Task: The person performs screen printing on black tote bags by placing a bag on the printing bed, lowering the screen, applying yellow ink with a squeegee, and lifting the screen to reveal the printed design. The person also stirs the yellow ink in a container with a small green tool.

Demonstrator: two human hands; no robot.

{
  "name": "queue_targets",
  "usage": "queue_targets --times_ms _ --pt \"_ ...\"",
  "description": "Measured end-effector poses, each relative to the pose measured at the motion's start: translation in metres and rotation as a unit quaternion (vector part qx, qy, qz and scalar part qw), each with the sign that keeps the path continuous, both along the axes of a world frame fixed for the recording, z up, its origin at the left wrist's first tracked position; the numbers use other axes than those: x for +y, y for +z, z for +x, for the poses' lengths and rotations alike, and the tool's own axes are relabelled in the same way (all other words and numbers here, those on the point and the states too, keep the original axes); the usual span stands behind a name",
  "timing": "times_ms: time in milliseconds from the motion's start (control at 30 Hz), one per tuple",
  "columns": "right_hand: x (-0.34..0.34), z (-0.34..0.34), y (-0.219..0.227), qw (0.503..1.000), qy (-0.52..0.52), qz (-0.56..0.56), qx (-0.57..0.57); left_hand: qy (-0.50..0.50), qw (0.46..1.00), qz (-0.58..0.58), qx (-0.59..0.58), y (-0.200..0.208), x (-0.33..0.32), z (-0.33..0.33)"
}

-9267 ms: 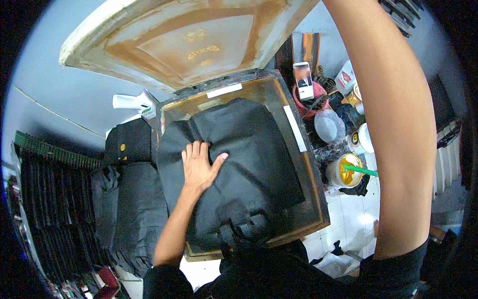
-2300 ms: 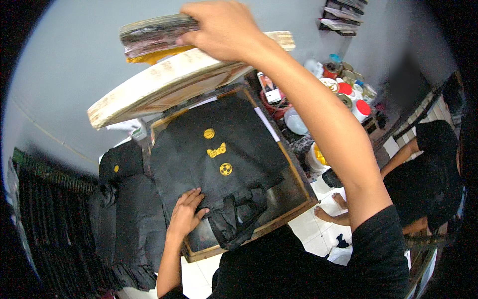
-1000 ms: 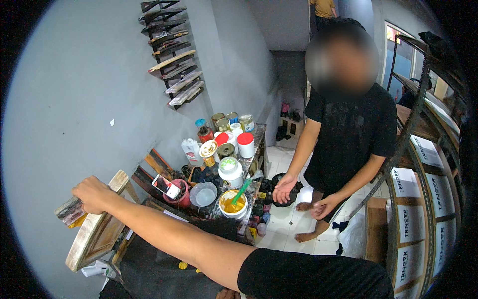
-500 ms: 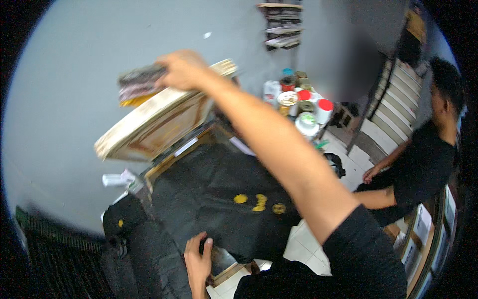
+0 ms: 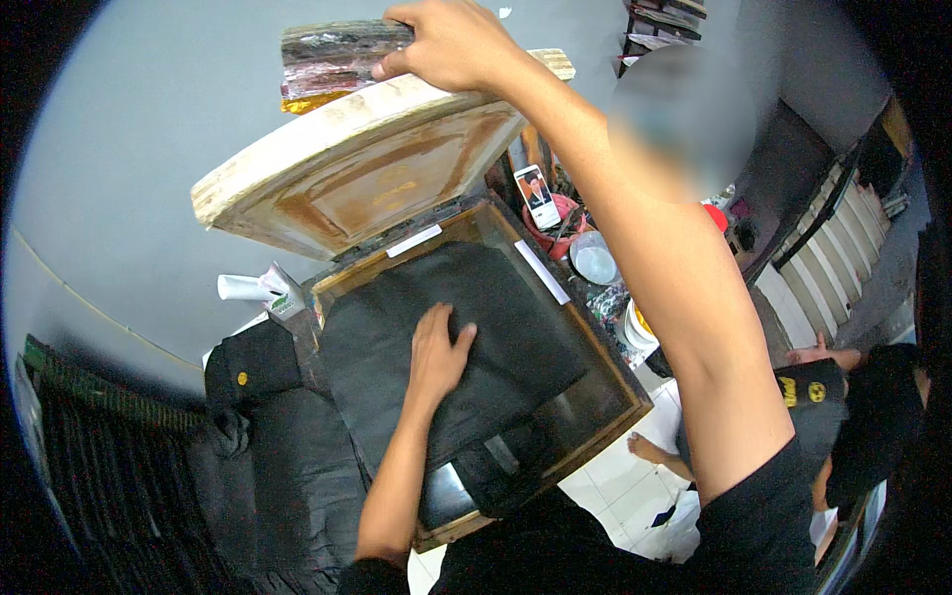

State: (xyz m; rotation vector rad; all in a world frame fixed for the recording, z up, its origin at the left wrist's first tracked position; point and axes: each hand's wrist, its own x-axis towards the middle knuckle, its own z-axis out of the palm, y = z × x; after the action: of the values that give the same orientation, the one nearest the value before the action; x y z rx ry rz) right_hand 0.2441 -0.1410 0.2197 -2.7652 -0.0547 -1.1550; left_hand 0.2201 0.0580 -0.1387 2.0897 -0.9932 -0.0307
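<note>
My right hand (image 5: 446, 45) is closed around the end of a squeegee (image 5: 332, 59), caked with dark and pinkish ink and yellow along its lower edge. The same hand lies against the top edge of a tilted-up screen printing frame (image 5: 327, 134), whose brown-stained mesh faces down. Below it, my left hand (image 5: 436, 357) lies open, fingers stretched, on a plain black cloth piece (image 5: 516, 327). That cloth, which looks like a bag, covers most of a wood-edged glass board (image 5: 600, 412). Its strap-like part lies at the near side.
Stacked black cloth pieces (image 5: 283, 476) lie at the left, beside a box with a white roll (image 5: 248, 288). A phone (image 5: 535, 195) and ink tubs (image 5: 593, 260) stand right of the board. A co-worker (image 5: 883, 416) is at the right, near a yellow-printed black cloth (image 5: 813, 397).
The yellow-printed cloth has left the board and is by the co-worker; a plain black piece shows there now. My left hand has moved forward onto it. The view has shifted.
</note>
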Motion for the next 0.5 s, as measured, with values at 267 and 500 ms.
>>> queue_targets --times_ms 267,500 --pt "-0.009 0.000 0.005 0.998 0.070 -0.001 -0.007 0.096 0.976 0.187 -0.053 -0.032 -0.107 0.121" --pt "-0.017 0.022 0.002 0.989 0.127 -0.011 -0.070 0.081 0.965 0.249 0.012 0.000 -0.127 0.150"
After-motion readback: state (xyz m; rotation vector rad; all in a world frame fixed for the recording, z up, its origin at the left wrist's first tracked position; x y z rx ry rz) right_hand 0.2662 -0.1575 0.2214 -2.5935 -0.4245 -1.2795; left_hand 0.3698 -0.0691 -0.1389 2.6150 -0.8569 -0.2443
